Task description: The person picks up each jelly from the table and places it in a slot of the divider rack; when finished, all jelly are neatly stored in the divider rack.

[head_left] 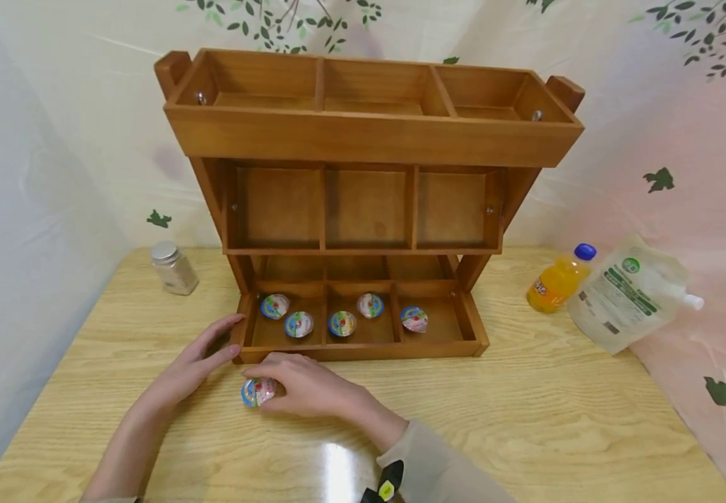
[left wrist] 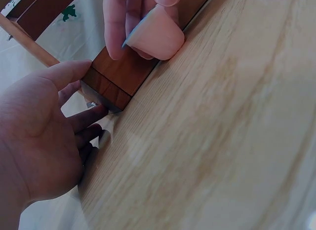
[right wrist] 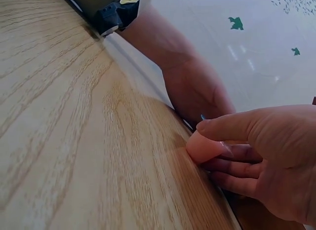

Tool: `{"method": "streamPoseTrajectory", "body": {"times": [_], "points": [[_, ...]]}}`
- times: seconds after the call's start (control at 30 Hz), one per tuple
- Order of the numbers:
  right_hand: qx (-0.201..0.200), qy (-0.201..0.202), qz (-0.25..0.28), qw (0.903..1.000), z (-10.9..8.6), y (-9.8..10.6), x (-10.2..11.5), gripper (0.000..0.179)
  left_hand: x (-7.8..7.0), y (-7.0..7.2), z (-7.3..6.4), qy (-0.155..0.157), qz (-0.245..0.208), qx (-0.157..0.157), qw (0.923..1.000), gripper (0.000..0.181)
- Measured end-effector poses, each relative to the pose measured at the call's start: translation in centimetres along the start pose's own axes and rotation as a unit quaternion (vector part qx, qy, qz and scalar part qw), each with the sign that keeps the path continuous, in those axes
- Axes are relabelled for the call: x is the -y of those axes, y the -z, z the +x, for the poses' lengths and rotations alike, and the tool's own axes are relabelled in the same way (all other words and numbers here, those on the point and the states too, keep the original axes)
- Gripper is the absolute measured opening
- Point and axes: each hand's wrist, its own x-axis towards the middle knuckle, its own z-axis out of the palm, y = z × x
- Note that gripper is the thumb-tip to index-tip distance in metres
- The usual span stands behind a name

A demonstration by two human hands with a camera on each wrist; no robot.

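My right hand (head_left: 302, 384) pinches a small jelly cup (head_left: 257, 392) with a printed foil lid, low in front of the wooden rack's lower left corner. In the left wrist view the cup (left wrist: 159, 35) is tilted and its pinkish body shows. My left hand (head_left: 189, 367) rests its thumb and fingertips against the left end of the rack's bottom tray (head_left: 363, 351). Similar cups lie in that tray: two in the left compartment, two in the middle, and one cup (head_left: 414, 319) in the right.
Above the bottom tray, the rack's middle tier (head_left: 369, 209) and top tier (head_left: 369, 140) each have three compartments. A lidded jar (head_left: 175, 269) stands left of the rack. On the right are an orange drink bottle (head_left: 557, 283) and a spouted pouch (head_left: 629, 297).
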Motion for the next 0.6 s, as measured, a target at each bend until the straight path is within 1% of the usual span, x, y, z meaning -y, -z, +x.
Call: {"method": "streamPoseTrajectory", "body": {"times": [0.17, 0.23, 0.37, 0.43, 0.5, 0.6], "points": [[-0.008, -0.011, 0.005, 0.9999, -0.4, 0.3, 0.0, 0.052, 0.2, -0.1, 0.1, -0.011, -0.001, -0.003, 0.9999, 0.059], [-0.011, -0.014, 0.01, 0.9998, -0.8, 0.5, -0.2, 0.052, 0.1, -0.2, 0.1, -0.012, -0.005, -0.001, 0.9999, 0.059], [-0.019, -0.012, 0.031, 0.9993, -1.8, 1.3, -0.7, 0.053, 0.1, -0.1, 0.1, -0.01, 0.002, 0.001, 1.0, 0.06], [-0.02, -0.009, 0.05, 0.9985, -2.4, 1.9, -0.9, 0.053, 0.0, -0.1, 0.1, -0.011, 0.009, -0.002, 0.9999, 0.06], [-0.021, -0.007, 0.084, 0.9962, -2.9, 2.6, -1.3, 0.053, 0.0, 0.0, 0.1, -0.012, 0.013, -0.003, 0.9998, 0.06], [-0.027, -0.013, 0.138, 0.99, -3.9, 3.8, -1.7, 0.053, -0.2, 0.0, 0.0, -0.019, 0.014, -0.005, 0.9997, 0.06]]}}
